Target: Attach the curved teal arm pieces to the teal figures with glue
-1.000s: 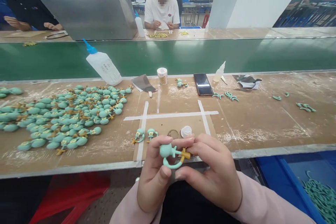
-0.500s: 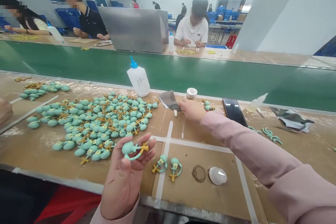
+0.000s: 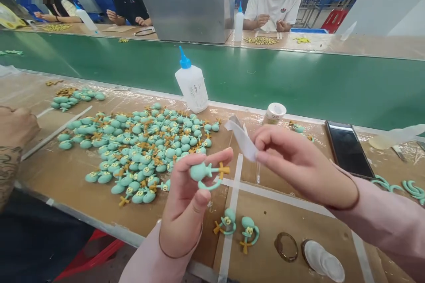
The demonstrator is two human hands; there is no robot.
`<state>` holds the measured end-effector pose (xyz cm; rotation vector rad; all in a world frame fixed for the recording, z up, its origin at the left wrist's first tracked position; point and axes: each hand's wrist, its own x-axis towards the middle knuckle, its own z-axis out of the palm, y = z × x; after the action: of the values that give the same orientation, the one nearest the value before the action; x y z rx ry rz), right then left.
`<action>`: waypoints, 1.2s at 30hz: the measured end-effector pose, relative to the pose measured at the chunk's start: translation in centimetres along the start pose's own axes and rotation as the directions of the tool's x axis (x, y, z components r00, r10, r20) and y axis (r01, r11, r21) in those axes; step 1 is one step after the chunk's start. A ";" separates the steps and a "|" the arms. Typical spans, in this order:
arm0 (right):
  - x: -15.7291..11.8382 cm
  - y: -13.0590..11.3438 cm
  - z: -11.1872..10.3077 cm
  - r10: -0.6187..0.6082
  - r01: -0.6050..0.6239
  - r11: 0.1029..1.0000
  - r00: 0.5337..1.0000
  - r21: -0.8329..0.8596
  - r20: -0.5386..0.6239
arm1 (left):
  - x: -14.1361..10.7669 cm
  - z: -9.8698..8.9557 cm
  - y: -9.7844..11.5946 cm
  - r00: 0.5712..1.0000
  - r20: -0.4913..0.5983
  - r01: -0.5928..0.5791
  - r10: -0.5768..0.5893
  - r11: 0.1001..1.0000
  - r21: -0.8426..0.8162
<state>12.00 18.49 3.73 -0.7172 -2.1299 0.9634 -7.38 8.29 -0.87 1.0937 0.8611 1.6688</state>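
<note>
The left hand grips a teal figure between thumb and fingers, its long axis sideways, yellow end toward the right hand, whose fingers pinch a white strip.

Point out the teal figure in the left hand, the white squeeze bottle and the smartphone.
Teal figure (image 3: 200, 171), head view, on its round head.
White squeeze bottle (image 3: 191, 89), head view, on its body.
Smartphone (image 3: 348, 150), head view, on its dark screen.

1. bright, even indoor light, with only soft shadows on the cardboard bench cover.
2. pale sheen on the green conveyor belt left of the glue bottle.
3. sharp overall, with wide-angle bending toward the frame edges.
</note>
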 end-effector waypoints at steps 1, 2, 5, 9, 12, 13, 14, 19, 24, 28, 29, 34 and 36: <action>-0.3 -1.1 0.1 -0.014 0.013 0.999 1.000 0.044 0.021 | -0.1 0.3 -0.1 1.000 -0.004 -0.023 0.023 0.999 0.027; -0.6 -1.8 0.3 -0.034 0.032 0.997 0.999 0.073 0.034 | -0.2 0.5 -0.3 0.999 -0.003 -0.035 0.035 0.998 0.043; -1.2 -2.8 0.8 -0.117 0.116 0.989 0.993 0.093 0.012 | -0.6 1.2 -0.5 1.000 0.018 -0.024 0.024 0.999 0.028; -1.4 -2.7 1.4 -0.197 0.198 0.978 0.980 0.061 -0.022 | -1.0 1.8 -0.6 1.000 0.012 0.005 -0.005 1.000 -0.013; -1.4 -2.8 1.7 -0.245 0.245 0.970 0.969 0.005 -0.023 | -1.3 2.1 -0.7 1.000 0.016 0.015 -0.014 0.999 -0.044; -1.3 -2.9 1.7 -0.261 0.260 0.965 0.965 -0.028 -0.030 | -1.3 2.1 -0.8 1.000 0.016 0.017 -0.016 0.998 -0.056; -1.3 -3.0 1.8 -0.279 0.276 0.959 0.960 -0.063 -0.035 | -1.4 2.1 -0.8 1.000 0.014 0.019 -0.019 0.998 -0.068; -1.2 -3.3 1.6 -0.336 0.332 0.927 0.942 -0.173 0.010 | -1.6 1.9 -1.1 1.000 0.020 0.024 -0.023 0.999 -0.047; -1.2 -3.1 1.4 -0.336 0.343 0.922 0.939 -0.181 0.070 | -1.6 1.5 -1.4 0.997 0.043 -0.067 0.065 0.996 0.061; -1.6 -3.0 1.7 -0.340 0.339 0.926 0.940 -0.166 0.024 | -1.3 1.8 -1.1 1.000 0.022 0.023 -0.022 0.999 -0.026; -1.9 -3.0 1.8 -0.347 0.344 0.927 0.938 -0.147 0.002 | -1.1 2.0 -0.9 0.996 0.026 0.082 -0.079 0.992 -0.096; -3.3 -2.9 1.9 -0.337 0.337 0.941 0.936 -0.018 -0.106 | -0.7 3.2 0.5 0.963 0.108 0.271 -0.249 0.882 -0.386; -3.7 -3.0 1.9 -0.326 0.328 0.945 0.936 -0.014 -0.133 | -0.8 3.6 0.9 0.958 0.125 0.285 -0.257 0.859 -0.424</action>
<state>12.20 13.34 3.84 -0.3913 -2.0413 0.7229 -4.14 7.49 0.98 0.6734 0.5281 1.4826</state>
